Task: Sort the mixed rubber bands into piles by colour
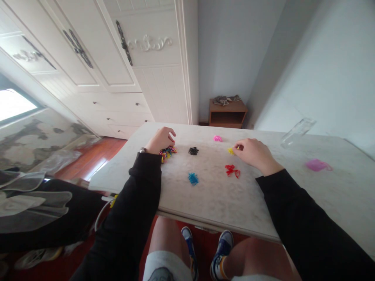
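Note:
My left hand (160, 140) hovers over a mixed pile of small multicoloured rubber bands (168, 153). Its fingers are curled together by a reddish bit, too small to make out. At the yellow pile (231, 151), my right hand (252, 153) pinches a small yellow rubber band between thumb and finger. Between the hands lie a black pile (193, 151) and, farther back, a pink one (217, 138). Nearer to me are a blue pile (193, 178) and a loose red pile (232, 171). The bands look like small elastic loops.
All this rests on a pale marbled table (211, 199). A clear glass bottle or jar (299, 132) and a pink pouch-like piece (318, 165) are on the right. Beyond the table stand a white wardrobe (164, 86) and a brown bedside cabinet (228, 109) with cloth on top.

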`<state>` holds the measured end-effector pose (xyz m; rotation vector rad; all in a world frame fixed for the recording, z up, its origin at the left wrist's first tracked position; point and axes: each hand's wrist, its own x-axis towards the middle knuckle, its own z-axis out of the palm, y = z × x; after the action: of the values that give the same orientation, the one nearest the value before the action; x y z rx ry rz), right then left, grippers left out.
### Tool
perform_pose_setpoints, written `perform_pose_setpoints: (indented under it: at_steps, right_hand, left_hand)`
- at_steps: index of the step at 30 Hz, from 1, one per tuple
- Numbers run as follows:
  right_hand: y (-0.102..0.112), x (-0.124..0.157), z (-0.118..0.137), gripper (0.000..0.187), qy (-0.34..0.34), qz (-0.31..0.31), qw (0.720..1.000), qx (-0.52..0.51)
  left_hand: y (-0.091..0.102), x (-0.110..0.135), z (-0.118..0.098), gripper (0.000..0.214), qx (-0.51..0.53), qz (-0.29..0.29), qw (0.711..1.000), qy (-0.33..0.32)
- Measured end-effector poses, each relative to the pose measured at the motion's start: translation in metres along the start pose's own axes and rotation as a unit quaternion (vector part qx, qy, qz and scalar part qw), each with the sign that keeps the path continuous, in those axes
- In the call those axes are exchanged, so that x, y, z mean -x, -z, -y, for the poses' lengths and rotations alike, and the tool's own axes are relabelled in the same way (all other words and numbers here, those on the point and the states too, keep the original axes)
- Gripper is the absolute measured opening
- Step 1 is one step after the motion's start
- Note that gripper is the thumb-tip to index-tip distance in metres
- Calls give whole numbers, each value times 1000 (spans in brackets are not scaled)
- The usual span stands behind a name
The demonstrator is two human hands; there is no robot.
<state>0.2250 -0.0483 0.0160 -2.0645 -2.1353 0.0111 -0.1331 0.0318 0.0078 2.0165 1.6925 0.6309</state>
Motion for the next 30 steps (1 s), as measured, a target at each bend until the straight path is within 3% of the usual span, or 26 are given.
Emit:
perform_pose_setpoints:
  at_steps: [10, 20, 30]
  right_hand:
    - [-1, 0, 1, 25, 9, -3, 1000, 0]
    - [0, 1, 2, 26, 5, -1, 1000, 3]
    - [0, 0, 1, 26, 8, 2, 1000, -3]
  left_hand:
    - [0, 4, -9, 35, -9, 8, 1000, -17]
    - [-1, 4, -10, 34, 18, -82, 996, -28]
    - [-2, 2, -10, 28, 31, -112, 993, -18]
